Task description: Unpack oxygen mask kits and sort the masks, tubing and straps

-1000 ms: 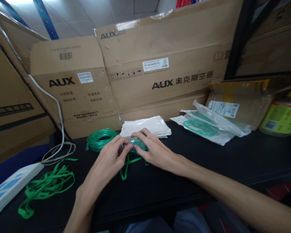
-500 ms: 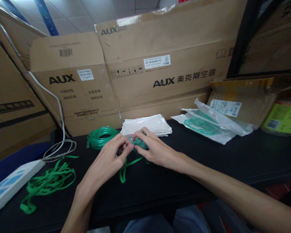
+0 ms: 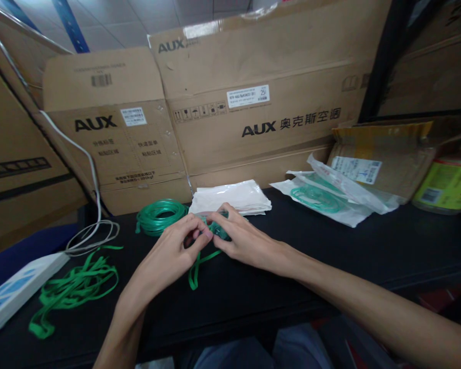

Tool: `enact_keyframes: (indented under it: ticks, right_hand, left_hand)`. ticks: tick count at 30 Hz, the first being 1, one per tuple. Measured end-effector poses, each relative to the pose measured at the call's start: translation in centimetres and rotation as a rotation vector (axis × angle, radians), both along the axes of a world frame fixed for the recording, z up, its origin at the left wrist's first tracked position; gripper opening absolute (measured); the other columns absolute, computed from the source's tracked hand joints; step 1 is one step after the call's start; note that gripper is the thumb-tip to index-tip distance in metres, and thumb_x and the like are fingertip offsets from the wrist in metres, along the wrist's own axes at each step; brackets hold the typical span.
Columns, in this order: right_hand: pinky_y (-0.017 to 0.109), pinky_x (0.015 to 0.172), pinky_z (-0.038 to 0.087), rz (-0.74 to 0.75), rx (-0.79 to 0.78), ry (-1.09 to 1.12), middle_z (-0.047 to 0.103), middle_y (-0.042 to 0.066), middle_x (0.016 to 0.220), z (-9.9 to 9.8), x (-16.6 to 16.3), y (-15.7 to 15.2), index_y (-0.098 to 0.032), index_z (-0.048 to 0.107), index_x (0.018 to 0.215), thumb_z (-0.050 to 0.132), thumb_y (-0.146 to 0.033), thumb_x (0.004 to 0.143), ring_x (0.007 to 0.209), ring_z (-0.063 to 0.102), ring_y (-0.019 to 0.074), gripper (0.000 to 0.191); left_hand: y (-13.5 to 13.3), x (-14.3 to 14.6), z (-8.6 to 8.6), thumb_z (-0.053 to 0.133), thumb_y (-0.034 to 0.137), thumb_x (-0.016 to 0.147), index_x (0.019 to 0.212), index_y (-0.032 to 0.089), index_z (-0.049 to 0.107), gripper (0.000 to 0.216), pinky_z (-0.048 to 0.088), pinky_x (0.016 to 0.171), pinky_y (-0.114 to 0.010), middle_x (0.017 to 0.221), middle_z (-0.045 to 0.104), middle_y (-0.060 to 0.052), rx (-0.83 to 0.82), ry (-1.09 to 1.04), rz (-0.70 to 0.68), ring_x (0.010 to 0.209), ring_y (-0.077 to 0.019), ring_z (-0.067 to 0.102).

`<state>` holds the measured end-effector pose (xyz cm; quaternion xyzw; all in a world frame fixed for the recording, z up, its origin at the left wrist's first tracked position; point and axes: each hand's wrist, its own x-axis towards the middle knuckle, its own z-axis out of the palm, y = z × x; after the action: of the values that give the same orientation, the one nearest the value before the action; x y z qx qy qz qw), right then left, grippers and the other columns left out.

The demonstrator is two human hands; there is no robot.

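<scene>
Still pinching a clear green plastic piece (image 3: 221,231) with left hand (image 3: 179,247) and right hand (image 3: 246,240) close together, just before the white packets (image 3: 232,197). Now hiding the bit of green strap (image 3: 198,263) seen beneath the right thumb a second ago.

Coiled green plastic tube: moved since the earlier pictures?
No, the coiled green plastic tube lies in the same spot, judged against the brown cardboard AUX box behind it.

The left forearm (image 3: 136,297) and right forearm (image 3: 353,289) were bare and slender, tapering to narrow wrists (image 3: 290,259). The left grip (image 3: 180,247) and right grip (image 3: 246,239) were bare too, with slim fingers (image 3: 200,243). Below, greyish-blue cloth (image 3: 301,347) covered the legs (image 3: 223,355).
</scene>
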<state>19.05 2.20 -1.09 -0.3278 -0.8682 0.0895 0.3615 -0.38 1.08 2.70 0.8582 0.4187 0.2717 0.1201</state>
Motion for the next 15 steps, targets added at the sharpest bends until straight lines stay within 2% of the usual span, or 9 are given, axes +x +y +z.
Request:
enact_keyframes:
  ticks: [6,11,15]
  right_hand:
    - [0.038,0.097,0.045,-0.043,0.002,-0.003,0.047,0.008,0.109,-0.03,0.47,0.32,-0.020,0.053,0.117,0.055,-0.012,0.093,0.107,0.050,0.0218,0.025]
    - [0.038,0.097,0.046,-0.056,-0.004,0.004,0.046,0.008,0.109,0.16,0.25,0.01,-0.019,0.054,0.118,0.056,-0.013,0.093,0.107,0.051,0.0220,0.025]
    - [0.039,0.097,0.046,-0.046,0.014,0.006,0.047,0.009,0.112,0.23,-0.11,-0.44,-0.018,0.054,0.118,0.055,-0.011,0.092,0.107,0.052,0.0224,0.027]
  left_hand:
    - [-0.39,0.09,0.24,0.048,0.039,0.097,0.080,0.020,0.060,0.028,0.037,0.066,-0.028,0.079,0.055,0.001,-0.076,0.007,-0.070,0.073,-0.0162,0.050]
    - [-0.04,0.44,-0.10,0.051,0.039,0.096,0.081,0.021,0.063,0.027,0.035,0.063,-0.028,0.073,0.053,0.002,0.009,0.027,0.024,0.068,-0.0158,0.049]
    - [0.18,0.56,-0.39,0.051,0.047,0.097,0.075,0.020,0.058,0.035,0.033,0.062,-0.028,0.069,0.053,0.003,0.053,0.054,0.079,0.064,-0.0151,0.047]
